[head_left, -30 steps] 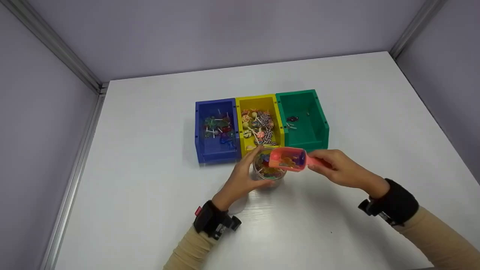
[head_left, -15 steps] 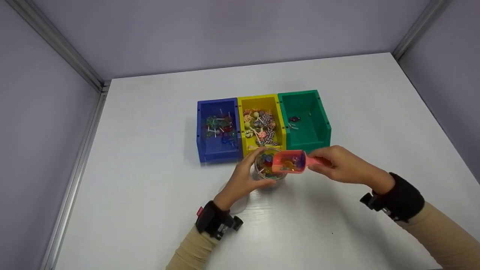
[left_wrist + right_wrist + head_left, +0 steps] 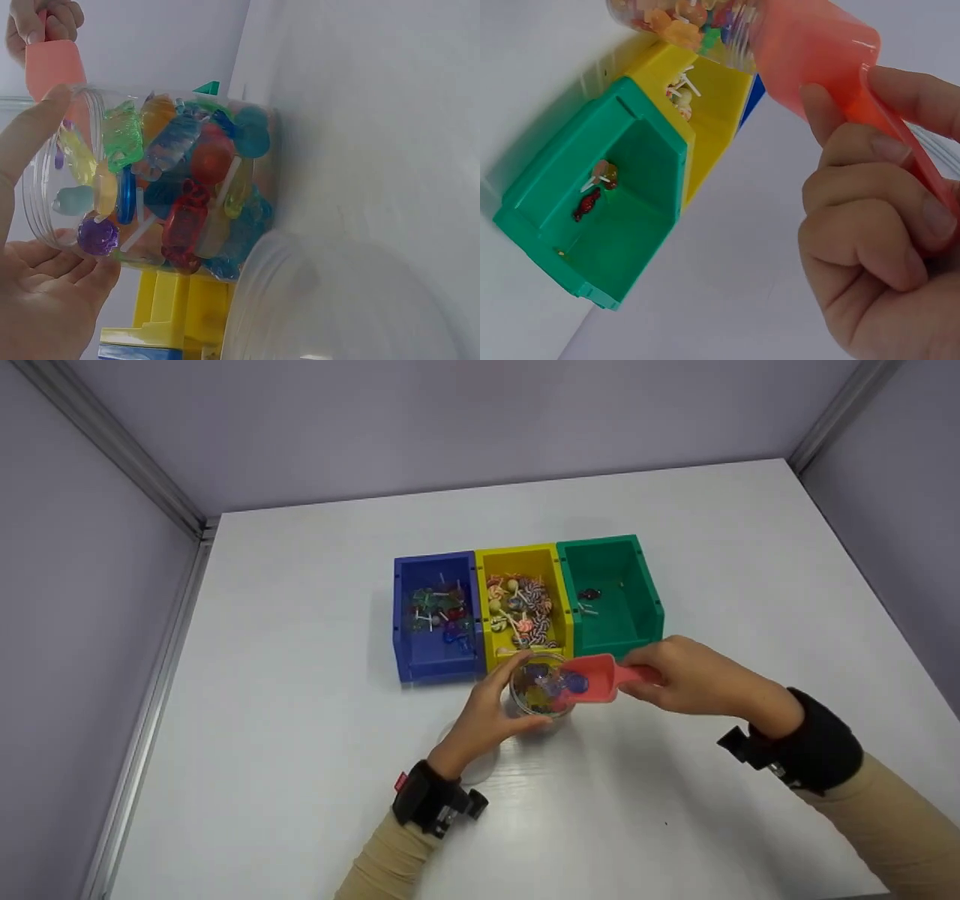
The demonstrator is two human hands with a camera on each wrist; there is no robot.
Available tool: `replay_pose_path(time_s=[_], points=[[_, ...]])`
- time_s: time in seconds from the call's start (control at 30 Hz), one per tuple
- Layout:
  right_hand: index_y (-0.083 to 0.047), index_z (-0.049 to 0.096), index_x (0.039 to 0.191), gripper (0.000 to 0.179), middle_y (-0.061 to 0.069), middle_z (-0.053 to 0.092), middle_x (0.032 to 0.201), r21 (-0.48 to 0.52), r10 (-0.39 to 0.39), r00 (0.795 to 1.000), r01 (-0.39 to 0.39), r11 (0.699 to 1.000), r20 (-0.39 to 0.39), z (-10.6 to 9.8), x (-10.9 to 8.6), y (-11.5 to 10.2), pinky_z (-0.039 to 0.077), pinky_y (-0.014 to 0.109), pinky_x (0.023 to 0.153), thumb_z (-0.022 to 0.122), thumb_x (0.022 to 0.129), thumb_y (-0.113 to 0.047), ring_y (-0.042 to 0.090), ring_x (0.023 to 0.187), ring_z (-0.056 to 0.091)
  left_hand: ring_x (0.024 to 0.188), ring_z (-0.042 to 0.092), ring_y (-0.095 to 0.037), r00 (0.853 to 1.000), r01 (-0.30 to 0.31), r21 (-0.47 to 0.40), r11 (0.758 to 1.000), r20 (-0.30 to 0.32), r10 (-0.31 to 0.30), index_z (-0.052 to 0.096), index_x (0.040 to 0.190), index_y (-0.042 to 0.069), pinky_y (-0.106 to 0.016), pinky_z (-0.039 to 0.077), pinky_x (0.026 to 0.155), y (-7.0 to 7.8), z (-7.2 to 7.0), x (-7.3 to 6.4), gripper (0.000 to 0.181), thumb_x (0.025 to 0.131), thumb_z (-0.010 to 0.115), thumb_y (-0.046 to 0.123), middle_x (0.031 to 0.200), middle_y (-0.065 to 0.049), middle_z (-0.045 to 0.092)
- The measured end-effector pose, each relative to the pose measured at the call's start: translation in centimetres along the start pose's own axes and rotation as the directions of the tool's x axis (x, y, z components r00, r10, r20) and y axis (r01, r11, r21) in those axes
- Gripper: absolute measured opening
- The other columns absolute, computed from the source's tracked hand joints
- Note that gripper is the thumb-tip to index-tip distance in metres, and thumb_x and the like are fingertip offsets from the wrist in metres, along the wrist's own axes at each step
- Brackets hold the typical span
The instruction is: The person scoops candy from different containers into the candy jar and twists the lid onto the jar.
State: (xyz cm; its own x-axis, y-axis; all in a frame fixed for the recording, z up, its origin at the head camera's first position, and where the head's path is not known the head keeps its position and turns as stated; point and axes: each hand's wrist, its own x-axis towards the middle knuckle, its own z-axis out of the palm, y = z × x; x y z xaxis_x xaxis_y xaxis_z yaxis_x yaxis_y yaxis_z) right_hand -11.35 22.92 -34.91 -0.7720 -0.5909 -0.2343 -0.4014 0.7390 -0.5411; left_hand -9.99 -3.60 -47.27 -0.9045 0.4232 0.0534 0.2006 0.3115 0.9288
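A clear jar (image 3: 202,195) filled with colourful wrapped-style candies and lollipops stands on the table. My left hand (image 3: 487,720) grips it near its rim, thumb on one side and fingers on the other. The right hand (image 3: 690,679) holds a pink scoop (image 3: 596,679) by its handle. The scoop tips over the jar mouth from the right, with a blue-purple candy (image 3: 576,683) at its lip. In the right wrist view the scoop (image 3: 810,52) meets the jar's rim, and the fingers (image 3: 862,195) are curled round the handle.
Behind the jar, a blue bin (image 3: 439,667) with candies, a yellow bin (image 3: 517,556) with lollipops and a green bin (image 3: 619,619) with a few sweets stand joined in a row. A clear round lid (image 3: 337,300) lies on the table beside the left wrist.
The right hand has tilted the scoop down towards the jar, and the orange and other candies in it have slid out into the jar. The left hand keeps its hold.
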Motion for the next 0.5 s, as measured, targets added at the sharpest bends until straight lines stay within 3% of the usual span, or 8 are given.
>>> replay_pose_path(time_s=[0.27, 0.5], points=[[-0.003, 0.071, 0.098, 0.02, 0.001, 0.065, 0.069, -0.123, 0.031, 0.999, -0.033, 0.992, -0.021, -1.0, -0.5, -1.3, 0.04, 0.017, 0.053, 0.066, 0.09, -0.021, 0.007, 0.057, 0.046, 0.143, 0.039, -0.027, 0.999, -0.034, 0.018, 0.999, -0.014, 0.034, 0.032, 0.15, 0.008, -0.045, 0.037, 0.118, 0.1, 0.1, 0.1, 0.09, 0.077, 0.081, 0.029, 0.156, -0.01, 0.037], [-0.004, 0.07, 0.09, 0.012, -0.001, 0.064, 0.066, -0.134, -0.047, 0.997, 0.038, 0.99, -0.066, -0.8, -1.2, -0.6, 0.044, 0.014, 0.054, 0.067, 0.089, -0.016, 0.003, 0.055, 0.046, 0.143, 0.039, -0.028, 0.999, -0.016, 0.026, 1.0, -0.032, 0.017, 0.033, 0.15, 0.01, -0.046, 0.038, 0.117, 0.0, 0.1, 0.0, 0.09, 0.077, 0.081, 0.03, 0.155, -0.009, 0.038]])
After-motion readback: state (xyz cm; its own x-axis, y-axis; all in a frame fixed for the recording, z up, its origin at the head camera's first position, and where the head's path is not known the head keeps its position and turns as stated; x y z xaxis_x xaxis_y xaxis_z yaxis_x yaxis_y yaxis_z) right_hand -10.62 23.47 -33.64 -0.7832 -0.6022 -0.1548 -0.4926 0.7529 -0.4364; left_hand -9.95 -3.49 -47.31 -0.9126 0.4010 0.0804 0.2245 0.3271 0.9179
